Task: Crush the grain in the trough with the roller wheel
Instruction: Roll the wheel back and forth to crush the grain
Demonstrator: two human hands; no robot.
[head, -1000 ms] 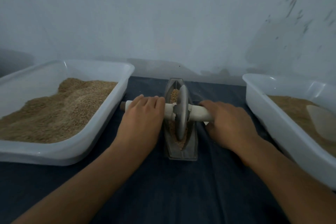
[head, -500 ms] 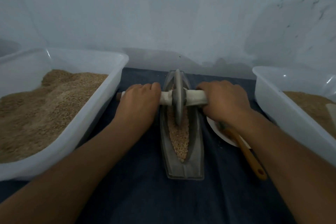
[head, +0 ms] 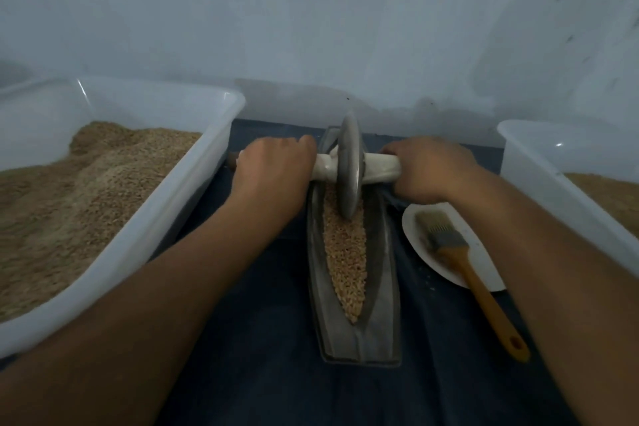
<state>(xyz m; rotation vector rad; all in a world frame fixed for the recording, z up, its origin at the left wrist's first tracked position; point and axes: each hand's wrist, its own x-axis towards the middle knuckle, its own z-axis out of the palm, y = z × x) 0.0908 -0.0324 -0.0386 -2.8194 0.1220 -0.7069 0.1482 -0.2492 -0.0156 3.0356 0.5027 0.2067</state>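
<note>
head | left hand (head: 273, 169) and right hand (head: 427, 168) wrapping fingers round axle handle (head: 378, 168), one each side, keeping roller wheel (head: 349, 166) upright | wheel sitting at far end of trough (head: 383, 287), bearing on grain (head: 345, 259) | brush (head: 460, 263) lying on plate (head: 484, 266) just right, likely for sweeping

Dim, bluish light; soft focus; wide-angle bending at edges.

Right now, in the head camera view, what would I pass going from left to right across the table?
Left tub of grain → left hand on the axle → roller wheel in the trough → right hand → brush on a white plate → right tub.
</note>
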